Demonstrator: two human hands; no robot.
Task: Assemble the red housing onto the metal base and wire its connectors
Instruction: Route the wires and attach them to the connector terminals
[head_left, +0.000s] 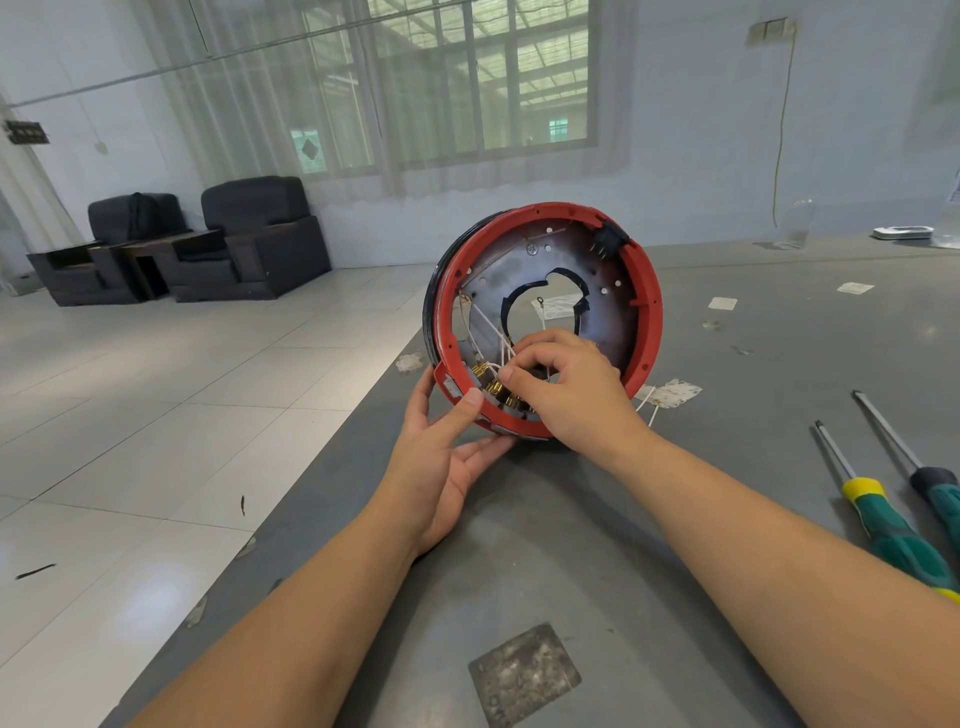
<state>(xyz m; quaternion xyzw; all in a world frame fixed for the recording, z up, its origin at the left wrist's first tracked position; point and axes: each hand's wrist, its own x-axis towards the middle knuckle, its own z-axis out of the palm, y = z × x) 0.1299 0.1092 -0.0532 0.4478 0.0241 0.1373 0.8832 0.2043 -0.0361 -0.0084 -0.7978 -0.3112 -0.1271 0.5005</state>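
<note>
Grey tabletop (727, 519) fills lower right of frame, tiled floor at left. Red housing (652, 296) stands on edge at frame centre, tilted, lower rim on the tabletop, open side facing camera; metal base (597, 291) sits inside it with a big cut-out in the middle. Left forearm comes up from bottom left; left hand (441, 457) cups the lower-left rim, palm up, thumb laid on the red edge, fingers under it. Right forearm enters from lower right; right hand (566, 384) reaches inside the ring at its lower part, fingers curled, pinching among the white wires (485, 325) by the brass connectors (493, 387); exactly which piece it pinches, can't tell. Two green-handled screwdrivers (893, 525) lie at right edge, well apart from the housing.
</note>
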